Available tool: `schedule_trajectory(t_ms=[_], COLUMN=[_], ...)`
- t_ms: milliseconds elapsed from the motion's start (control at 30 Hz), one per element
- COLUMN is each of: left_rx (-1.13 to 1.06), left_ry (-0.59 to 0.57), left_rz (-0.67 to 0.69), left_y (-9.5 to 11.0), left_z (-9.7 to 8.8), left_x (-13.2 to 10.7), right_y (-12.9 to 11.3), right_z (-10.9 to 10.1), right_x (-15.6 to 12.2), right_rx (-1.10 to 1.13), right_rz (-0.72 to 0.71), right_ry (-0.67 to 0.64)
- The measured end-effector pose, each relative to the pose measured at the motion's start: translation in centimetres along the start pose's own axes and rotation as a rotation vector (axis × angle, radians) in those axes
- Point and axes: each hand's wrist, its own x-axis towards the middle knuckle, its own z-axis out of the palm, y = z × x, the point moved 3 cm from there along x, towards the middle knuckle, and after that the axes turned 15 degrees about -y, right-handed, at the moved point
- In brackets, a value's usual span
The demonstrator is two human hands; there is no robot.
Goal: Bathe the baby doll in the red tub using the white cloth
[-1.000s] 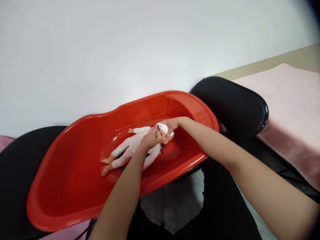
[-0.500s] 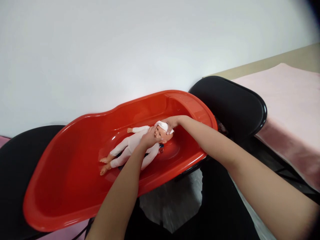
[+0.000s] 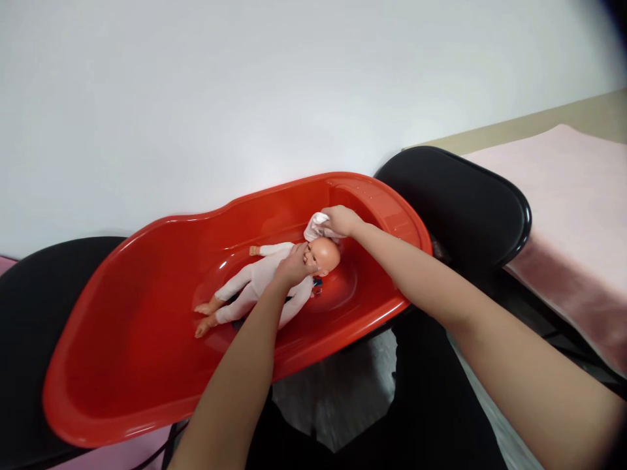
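Note:
A baby doll (image 3: 267, 277) in white clothing lies on its back in a red baby bathtub (image 3: 122, 365), feet to the left and bald head to the right. My left hand (image 3: 292, 266) grips the doll at its lower face and neck, fingers around the cheeks. Held in the closed fingers of my right hand (image 3: 341, 220) is a white cloth (image 3: 316, 227), just above and behind the doll's head. The cloth hangs bunched, apart from the crown. Under the doll's neck, a small dark item (image 3: 317, 285) shows only in part.
A black chair seat (image 3: 460, 202) stands at the tub's right end, another black seat (image 3: 29, 326) at its left. Pink fabric (image 3: 563, 189) covers a surface at far right. The white wall (image 3: 245, 98) rises right behind the tub.
My right hand has lifted the cloth off the doll's head and moved it up and back, baring the crown. My left hand stays at the doll's face.

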Motion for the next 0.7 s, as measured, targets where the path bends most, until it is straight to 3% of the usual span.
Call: schedule_trajectory(t_ms=[100,300,567,700], left_rx=[-0.007,-0.023,0.02,0.041], left_ry=[0.004,0.023,-0.002,-0.004], left_rz=[0.003,0.023,-0.035,-0.029], left_y=[-0.2,0.3,0.5,0.4], left_z=[0.1,-0.1,-0.2,-0.2], left_x=[0.0,-0.3,-0.4,-0.2], right_y=[0.4,1.2,1.3,1.6], right_z=[-0.5,-0.2,-1.3,-0.8], right_x=[-0.1,-0.2,0.0,0.5], right_rx=[-0.021,-0.075,0.077,0.146], right_rz=[0.072,0.143,-0.007,-0.033], right_ry=[0.136,0.138,0.455,0.382])
